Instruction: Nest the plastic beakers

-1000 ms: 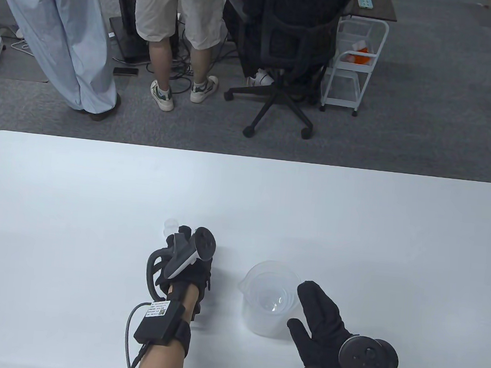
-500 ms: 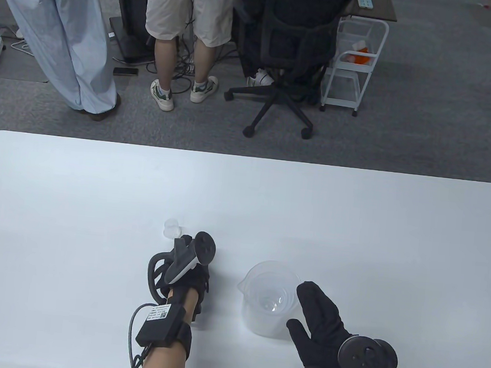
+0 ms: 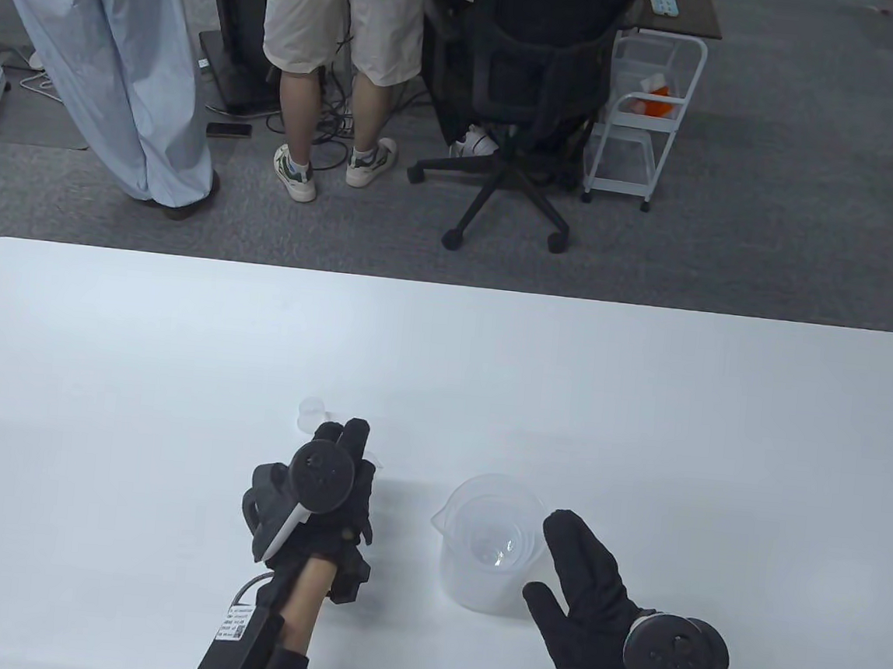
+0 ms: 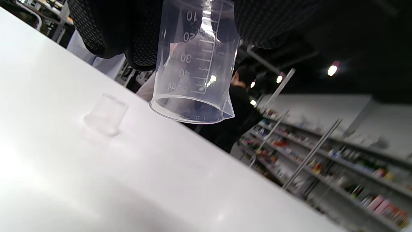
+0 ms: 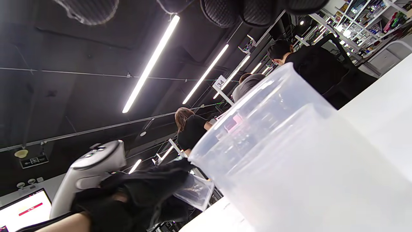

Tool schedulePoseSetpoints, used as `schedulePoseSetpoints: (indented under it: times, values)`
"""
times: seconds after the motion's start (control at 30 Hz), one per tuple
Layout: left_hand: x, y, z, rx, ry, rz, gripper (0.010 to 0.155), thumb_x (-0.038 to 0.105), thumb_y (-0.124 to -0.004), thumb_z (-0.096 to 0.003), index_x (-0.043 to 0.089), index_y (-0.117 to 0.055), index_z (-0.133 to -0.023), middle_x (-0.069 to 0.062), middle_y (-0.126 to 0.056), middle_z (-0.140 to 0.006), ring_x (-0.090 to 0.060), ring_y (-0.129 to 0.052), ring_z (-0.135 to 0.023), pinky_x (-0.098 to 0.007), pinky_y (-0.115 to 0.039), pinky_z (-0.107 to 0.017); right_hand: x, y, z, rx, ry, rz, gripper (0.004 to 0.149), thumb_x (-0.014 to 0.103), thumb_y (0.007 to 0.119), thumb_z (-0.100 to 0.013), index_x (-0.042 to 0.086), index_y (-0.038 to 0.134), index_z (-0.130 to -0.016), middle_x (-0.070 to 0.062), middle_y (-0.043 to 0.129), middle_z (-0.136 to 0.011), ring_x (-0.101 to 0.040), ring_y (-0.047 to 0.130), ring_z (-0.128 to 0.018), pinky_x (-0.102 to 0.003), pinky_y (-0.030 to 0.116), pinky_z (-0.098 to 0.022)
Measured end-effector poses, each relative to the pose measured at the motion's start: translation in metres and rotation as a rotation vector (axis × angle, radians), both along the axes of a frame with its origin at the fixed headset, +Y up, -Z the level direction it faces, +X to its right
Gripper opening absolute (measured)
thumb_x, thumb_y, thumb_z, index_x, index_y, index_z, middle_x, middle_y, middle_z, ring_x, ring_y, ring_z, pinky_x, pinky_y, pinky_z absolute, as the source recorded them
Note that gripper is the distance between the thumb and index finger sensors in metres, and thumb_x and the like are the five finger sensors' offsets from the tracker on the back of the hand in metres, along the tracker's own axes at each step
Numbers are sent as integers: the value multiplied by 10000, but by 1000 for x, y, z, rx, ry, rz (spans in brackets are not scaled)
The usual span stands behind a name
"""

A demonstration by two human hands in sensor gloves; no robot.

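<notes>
A large clear beaker (image 3: 487, 545) stands on the white table with smaller beakers nested inside it; it fills the right wrist view (image 5: 296, 167). My left hand (image 3: 350, 442) is left of it and grips a clear 50 ml beaker (image 4: 196, 67) by its base end, mouth pointing away, above the table. A tiny clear beaker (image 3: 310, 413) stands just beyond that hand and also shows in the left wrist view (image 4: 106, 114). My right hand (image 3: 578, 572) lies open with fingers stretched along the large beaker's right side.
The white table (image 3: 642, 414) stretches wide behind and beside the beakers. Beyond its far edge are an office chair (image 3: 526, 92), a white cart (image 3: 641, 117) and two standing people.
My left hand has turned over at the wrist, so its tracker now faces up, and shifted slightly left with the 50 ml beaker. The right hand and the large beaker have not moved.
</notes>
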State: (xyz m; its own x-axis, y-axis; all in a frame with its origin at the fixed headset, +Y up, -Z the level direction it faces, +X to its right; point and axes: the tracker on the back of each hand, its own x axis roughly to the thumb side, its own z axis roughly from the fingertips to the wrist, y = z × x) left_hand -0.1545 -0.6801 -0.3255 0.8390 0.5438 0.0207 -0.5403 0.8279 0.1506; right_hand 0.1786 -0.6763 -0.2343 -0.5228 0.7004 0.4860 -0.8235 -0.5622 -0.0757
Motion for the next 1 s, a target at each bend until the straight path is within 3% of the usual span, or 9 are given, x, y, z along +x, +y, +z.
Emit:
schedulePoseSetpoints:
  times: [0.27, 0.43, 0.8, 1.0]
  values:
    - [15, 35, 47, 173, -173, 253, 582, 374, -675, -481, 237, -551, -1033, -191, -528, -1075, -429, -826, -871, -491, -763, -586, -3, 1, 3, -22, 69, -86, 739, 558, 679, -497, 147, 412, -1050, -216, 461, -1132, -497, 537, -989, -616, 531, -667]
    - [41, 44, 68, 205, -331, 360, 584, 380, -670, -487, 235, -543, -1039, -192, -529, -1078, -419, -840, -875, -478, -780, -589, -4, 2, 5, -51, 124, -170, 766, 576, 681, -495, 155, 375, -1057, -223, 439, -1137, -502, 532, -992, -617, 532, -668]
    - [99, 35, 88, 154, -583, 454, 588, 385, -671, -488, 222, -536, -1037, -199, -537, -1072, -408, -856, -885, -458, -806, -601, -8, -1, 6, -104, 196, -243, 783, 591, 669, -497, 179, 322, -1065, -260, 357, -1151, -505, 571, -983, -613, 561, -657]
    - [112, 24, 88, 129, -621, 532, 591, 379, -668, -487, 214, -519, -1035, -199, -529, -1070, -410, -841, -901, -455, -804, -616, -9, -1, 6, -97, 185, -254, 720, 535, 654, -515, 190, 339, -1063, -255, 406, -1138, -469, 644, -949, -591, 594, -643]
